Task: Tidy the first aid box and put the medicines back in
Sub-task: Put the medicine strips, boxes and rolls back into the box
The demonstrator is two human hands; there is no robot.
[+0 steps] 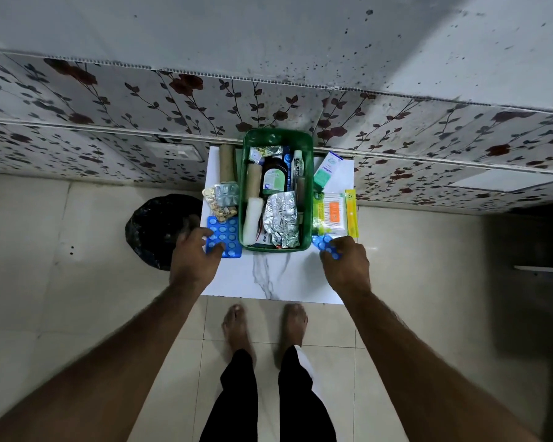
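A green plastic first aid box (245, 173) stands on a small white marbled table (268, 275). It holds a dark syrup bottle (273, 178), a crumpled silver foil strip (281, 215), gauze rolls and a tube. My left hand (193, 253) rests on a large blue blister pack (225, 232) at the box's left, fingers gripping its near edge. My right hand (345, 260) pinches a small blue blister strip (324, 243) at the box's right front corner.
Silver and gold pill strips (225, 197) and a brown roll (227, 162) lie left of the box. A cotton-bud packet (331, 213), a yellow strip and a green-white carton (328, 170) lie right. A black-lined bin (160, 229) stands on the floor at the left. My bare feet are below the table.
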